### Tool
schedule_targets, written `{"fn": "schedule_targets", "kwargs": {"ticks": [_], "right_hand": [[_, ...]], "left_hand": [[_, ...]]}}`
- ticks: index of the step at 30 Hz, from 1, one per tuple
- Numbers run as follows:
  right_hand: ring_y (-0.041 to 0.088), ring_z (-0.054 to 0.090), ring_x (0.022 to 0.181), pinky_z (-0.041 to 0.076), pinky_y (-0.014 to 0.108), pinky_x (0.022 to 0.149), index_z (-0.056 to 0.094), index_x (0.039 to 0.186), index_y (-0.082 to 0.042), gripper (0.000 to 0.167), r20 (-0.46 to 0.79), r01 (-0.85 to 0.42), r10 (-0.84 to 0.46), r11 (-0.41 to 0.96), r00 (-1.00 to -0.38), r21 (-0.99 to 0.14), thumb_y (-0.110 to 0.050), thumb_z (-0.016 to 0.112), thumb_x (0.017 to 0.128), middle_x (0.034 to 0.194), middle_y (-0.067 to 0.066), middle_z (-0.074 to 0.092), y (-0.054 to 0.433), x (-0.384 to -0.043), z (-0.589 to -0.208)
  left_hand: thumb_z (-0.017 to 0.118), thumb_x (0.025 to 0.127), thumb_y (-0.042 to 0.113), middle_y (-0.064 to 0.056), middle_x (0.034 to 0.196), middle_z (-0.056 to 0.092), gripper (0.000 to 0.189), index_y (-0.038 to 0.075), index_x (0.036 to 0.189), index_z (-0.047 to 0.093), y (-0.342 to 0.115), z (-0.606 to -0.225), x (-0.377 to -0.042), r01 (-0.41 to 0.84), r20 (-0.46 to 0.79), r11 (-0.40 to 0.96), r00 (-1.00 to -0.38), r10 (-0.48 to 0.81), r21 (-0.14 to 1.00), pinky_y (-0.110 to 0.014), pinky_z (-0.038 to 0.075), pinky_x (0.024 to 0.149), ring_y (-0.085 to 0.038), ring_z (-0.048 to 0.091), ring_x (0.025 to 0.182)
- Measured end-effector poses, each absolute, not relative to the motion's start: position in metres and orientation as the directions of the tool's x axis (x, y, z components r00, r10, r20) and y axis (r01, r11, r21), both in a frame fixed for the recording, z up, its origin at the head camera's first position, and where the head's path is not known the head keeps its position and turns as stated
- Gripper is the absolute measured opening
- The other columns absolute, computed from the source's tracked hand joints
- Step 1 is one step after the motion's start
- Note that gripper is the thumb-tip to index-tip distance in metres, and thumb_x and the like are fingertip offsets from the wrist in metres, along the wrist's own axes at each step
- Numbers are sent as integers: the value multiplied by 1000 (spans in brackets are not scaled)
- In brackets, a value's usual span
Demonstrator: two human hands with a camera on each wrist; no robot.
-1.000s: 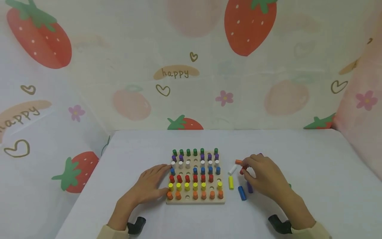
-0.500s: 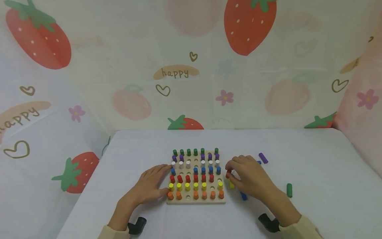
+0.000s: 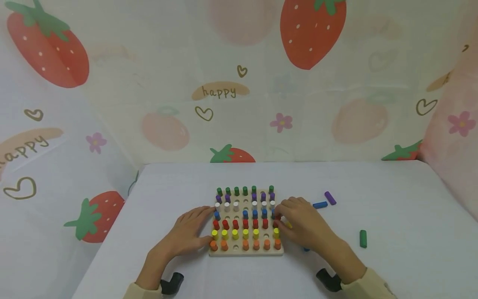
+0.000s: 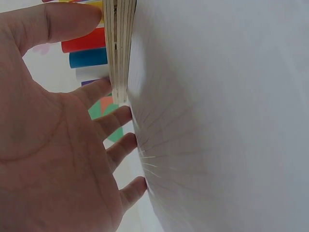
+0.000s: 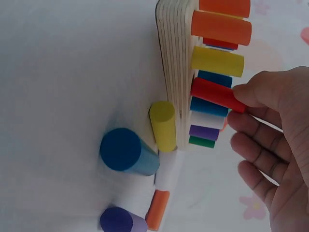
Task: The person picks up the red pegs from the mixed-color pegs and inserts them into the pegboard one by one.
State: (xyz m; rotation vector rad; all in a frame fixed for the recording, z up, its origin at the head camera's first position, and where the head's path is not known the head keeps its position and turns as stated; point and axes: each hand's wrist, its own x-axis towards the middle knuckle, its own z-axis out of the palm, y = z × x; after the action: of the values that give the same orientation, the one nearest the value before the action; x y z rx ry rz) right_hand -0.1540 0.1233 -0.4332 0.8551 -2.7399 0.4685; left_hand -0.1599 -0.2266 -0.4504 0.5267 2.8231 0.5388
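A square wooden pegboard (image 3: pixel 246 254) carries rows of green, purple, white, blue, red, yellow and orange pegs, with some bare holes among them. At its right edge my right hand (image 3: pixel 308 222) pinches a red peg (image 5: pixel 217 94) by its outer end between thumb and finger. The peg's other end meets the board at the right end of the red row, slightly tilted. My left hand (image 3: pixel 192 230) rests at the board's left edge, fingers spread. Its thumb (image 4: pixel 72 21) and index fingertip touch the board's side, while the other fingertips rest on the white cloth.
Loose pegs lie right of the board: a blue peg (image 3: pixel 320 205), a purple peg (image 3: pixel 330 198) and a green peg (image 3: pixel 363 238). Nearer the board are a yellow peg (image 5: pixel 163 124), another blue peg (image 5: pixel 128 151), a white peg (image 5: pixel 166 169) and an orange peg (image 5: pixel 158 210).
My right hand has carried the red peg leftward from among the loose pegs to the board's right edge, uncovering the green, purple and far blue pegs. The left hand has stayed in place.
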Motion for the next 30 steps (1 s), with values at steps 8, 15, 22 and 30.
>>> {"fn": "schedule_targets", "kwargs": {"ticks": [8, 15, 22, 30], "right_hand": [[13, 67, 97, 60, 43, 98, 76, 98, -21, 8, 302, -595, -523, 766, -797, -243, -23, 81, 92, 95, -9, 75, 120, -153, -432], [15, 68, 100, 59, 48, 103, 76, 99, -21, 9, 302, -594, -522, 767, -798, -245, -22, 81, 92, 97, -8, 76, 119, -153, -432], [14, 68, 98, 60, 46, 101, 76, 99, -21, 9, 300, -594, -523, 768, -798, -240, -22, 82, 92, 97, -8, 76, 118, -152, -435], [12, 67, 95, 60, 42, 97, 76, 97, -22, 9, 310, -593, -518, 769, -797, -239, -22, 82, 91, 96, -9, 75, 117, -152, -439]], "left_hand": [[63, 88, 34, -15, 167, 43, 79, 12, 160, 44, -225, -450, -160, 303, -146, 871, -913, 382, 388, -76, 25, 125, -44, 36, 157], [63, 88, 34, -15, 167, 43, 78, 12, 160, 44, -226, -451, -159, 297, -148, 875, -915, 375, 381, -75, 25, 125, -44, 36, 157], [63, 87, 35, -15, 167, 43, 79, 12, 160, 44, -226, -451, -160, 297, -147, 876, -916, 374, 381, -75, 25, 126, -45, 36, 157], [63, 87, 35, -15, 167, 43, 79, 12, 160, 44, -225, -451, -160, 296, -148, 877, -916, 373, 379, -75, 26, 126, -44, 36, 157]]}}
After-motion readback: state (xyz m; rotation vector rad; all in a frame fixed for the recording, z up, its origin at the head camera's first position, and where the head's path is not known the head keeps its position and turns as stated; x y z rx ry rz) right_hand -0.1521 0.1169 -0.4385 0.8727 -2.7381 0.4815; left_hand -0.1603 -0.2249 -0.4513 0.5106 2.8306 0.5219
